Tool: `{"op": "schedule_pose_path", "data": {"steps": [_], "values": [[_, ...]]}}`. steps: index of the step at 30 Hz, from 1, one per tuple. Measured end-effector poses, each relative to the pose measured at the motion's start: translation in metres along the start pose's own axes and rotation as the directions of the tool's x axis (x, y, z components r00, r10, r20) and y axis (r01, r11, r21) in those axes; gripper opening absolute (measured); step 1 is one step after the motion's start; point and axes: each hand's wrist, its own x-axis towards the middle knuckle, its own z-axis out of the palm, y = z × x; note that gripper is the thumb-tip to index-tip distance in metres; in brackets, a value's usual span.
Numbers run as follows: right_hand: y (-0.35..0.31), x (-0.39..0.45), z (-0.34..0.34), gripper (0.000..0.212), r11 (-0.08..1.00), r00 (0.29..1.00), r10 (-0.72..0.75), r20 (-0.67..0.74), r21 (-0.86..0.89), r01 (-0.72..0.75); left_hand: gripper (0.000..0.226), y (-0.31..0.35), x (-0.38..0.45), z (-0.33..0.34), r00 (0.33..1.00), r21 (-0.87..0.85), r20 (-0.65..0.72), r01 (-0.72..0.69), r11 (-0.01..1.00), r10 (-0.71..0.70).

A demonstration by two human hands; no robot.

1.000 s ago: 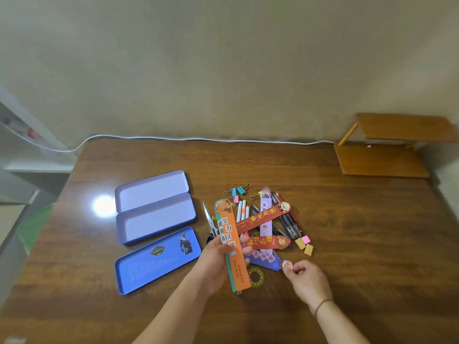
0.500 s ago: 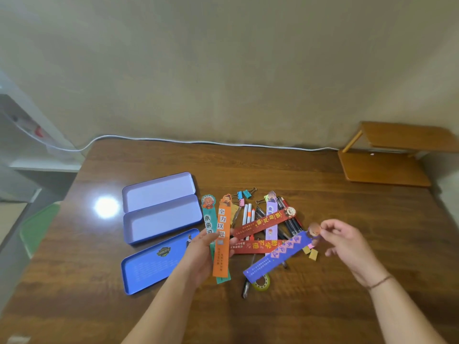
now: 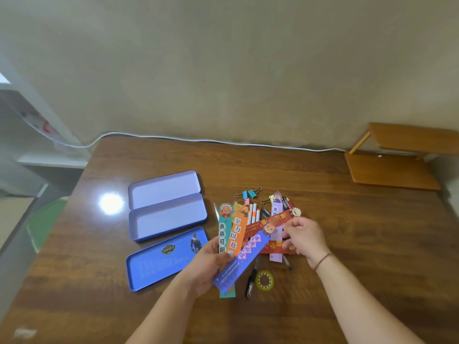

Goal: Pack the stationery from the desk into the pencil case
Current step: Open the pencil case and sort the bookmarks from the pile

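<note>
The open purple pencil case (image 3: 171, 220) lies on the desk with its tray and lid side by side. My left hand (image 3: 210, 260) holds a fan of three bookmarks: a teal one (image 3: 221, 234), an orange one (image 3: 236, 233) and a purple-blue one (image 3: 239, 263). My right hand (image 3: 304, 238) hovers with spread fingers over the red bookmarks (image 3: 273, 220) and a lilac bookmark (image 3: 276, 212) in the stationery pile. Pens (image 3: 255, 212) and binder clips (image 3: 249, 193) lie behind the pile.
A separate blue tin tray (image 3: 159, 263) lies in front of the case. A yellow tape roll (image 3: 265, 280) and a black pen (image 3: 250, 281) sit near the desk's front. A white cable (image 3: 223, 140) runs along the back edge. A wooden shelf (image 3: 397, 160) stands at the right.
My right hand passed the purple-blue bookmark into my left hand's fan, let go, and moved back over the pile. The left hand rose slightly with the bookmarks.
</note>
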Motion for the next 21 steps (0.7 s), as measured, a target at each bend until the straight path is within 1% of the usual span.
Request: {"op": "schedule_pose_path", "data": {"steps": [3,5,7,9,11,13,14,17,19,21], "values": [[0.018,0.003,0.000,0.015,0.997,0.997,0.076,-0.025,0.013,-0.075,0.026,-0.004,0.000,-0.002,1.000,0.003,-0.011,0.017,1.000,-0.017],[0.033,0.004,-0.001,0.019,0.992,0.988,0.085,-0.126,-0.078,-0.095,0.026,-0.008,0.000,-0.003,1.000,-0.001,-0.014,0.026,1.000,-0.026],[0.047,0.005,-0.004,0.022,0.967,0.972,0.076,-0.222,-0.221,-0.126,0.027,-0.012,0.000,-0.005,1.000,-0.043,-0.006,0.025,0.999,-0.025],[0.056,0.005,-0.005,0.028,0.943,0.969,0.082,-0.232,-0.296,-0.151,0.029,-0.014,-0.001,-0.007,1.000,-0.126,0.021,0.021,0.992,-0.018],[0.060,0.008,-0.002,0.031,0.937,0.975,0.096,-0.199,-0.312,-0.156,0.031,-0.015,-0.002,-0.006,0.997,-0.180,0.071,0.010,0.984,0.003],[0.062,0.010,-0.001,0.034,0.941,0.976,0.122,-0.182,-0.292,-0.172,0.034,-0.015,-0.004,-0.002,0.994,-0.149,0.107,0.003,0.989,0.013],[0.063,0.009,0.000,0.037,0.944,0.976,0.134,-0.173,-0.278,-0.179,0.036,-0.016,-0.003,-0.001,0.995,-0.119,0.103,0.006,0.993,0.007],[0.067,0.009,0.001,0.040,0.969,0.979,0.152,-0.136,-0.176,-0.175,0.049,-0.017,-0.002,0.000,0.999,-0.073,0.035,0.038,0.997,-0.036],[0.068,0.010,0.001,0.029,0.980,0.979,0.166,-0.115,-0.088,-0.177,0.056,-0.016,-0.003,-0.002,0.999,-0.074,0.006,0.041,0.996,-0.040],[0.068,0.010,-0.001,0.019,0.983,0.981,0.177,-0.083,-0.025,-0.180,0.055,-0.013,-0.003,-0.007,0.998,-0.060,-0.043,0.041,0.997,-0.044]]}}
